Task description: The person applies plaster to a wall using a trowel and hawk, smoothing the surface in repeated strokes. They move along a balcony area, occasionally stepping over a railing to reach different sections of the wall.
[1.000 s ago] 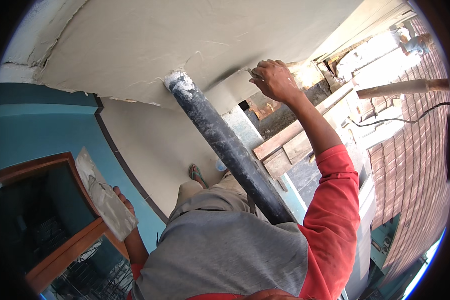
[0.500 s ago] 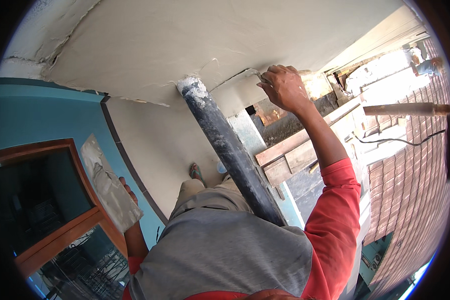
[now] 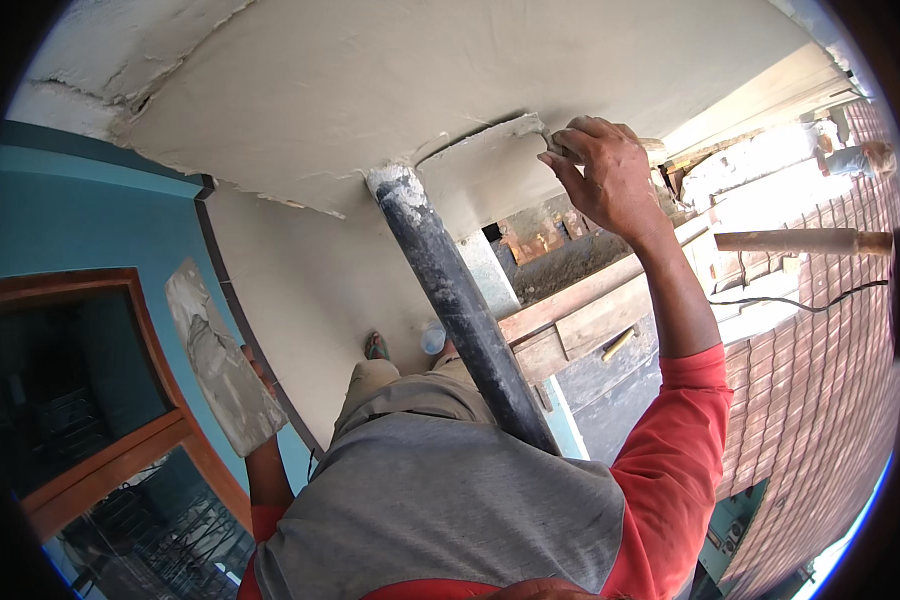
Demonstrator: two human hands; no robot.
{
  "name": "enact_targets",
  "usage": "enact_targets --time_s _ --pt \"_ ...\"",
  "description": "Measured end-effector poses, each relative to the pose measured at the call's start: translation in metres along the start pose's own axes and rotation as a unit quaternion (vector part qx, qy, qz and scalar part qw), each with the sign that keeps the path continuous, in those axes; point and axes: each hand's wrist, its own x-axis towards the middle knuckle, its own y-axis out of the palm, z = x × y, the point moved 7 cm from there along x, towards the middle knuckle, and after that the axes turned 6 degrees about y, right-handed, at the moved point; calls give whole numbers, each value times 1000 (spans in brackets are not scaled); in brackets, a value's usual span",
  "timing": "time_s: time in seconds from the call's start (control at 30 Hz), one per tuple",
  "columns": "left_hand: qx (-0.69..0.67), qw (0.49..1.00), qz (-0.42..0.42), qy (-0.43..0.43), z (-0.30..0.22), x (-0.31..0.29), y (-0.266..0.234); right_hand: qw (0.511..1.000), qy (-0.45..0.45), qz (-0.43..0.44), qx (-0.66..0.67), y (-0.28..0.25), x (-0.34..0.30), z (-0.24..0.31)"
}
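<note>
My right hand is raised and closed round the handle end of a plastering trowel. The trowel's pale, wide blade lies against the grey plastered surface, with a ridge of wet plaster along its upper edge. Low on the left, my left hand grips a flat rectangular plate from behind, so most of its fingers are hidden. Thick grey plaster is smeared over that plate. Between my hands a dark pipe, crusted white at its top, runs up to the plastered surface.
A wood-framed glass window is set in the blue wall at left. Wooden planks lie right of the pipe, beside a tiled roof. A round bar and a black cable jut in at right. A person is far right.
My right hand has moved to the right with the trowel along the plastered surface. My left hand still holds the plaster-smeared plate. The whole view has shifted slightly.
</note>
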Motion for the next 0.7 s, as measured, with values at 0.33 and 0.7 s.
enact_targets --time_s 0.33,0.7 --pt "30 996 78 -26 2 2 -1 998 -7 -49 41 -61 14 18" --pt "-76 995 52 -28 -25 -32 -60 966 15 -51 252 -82 10 48"
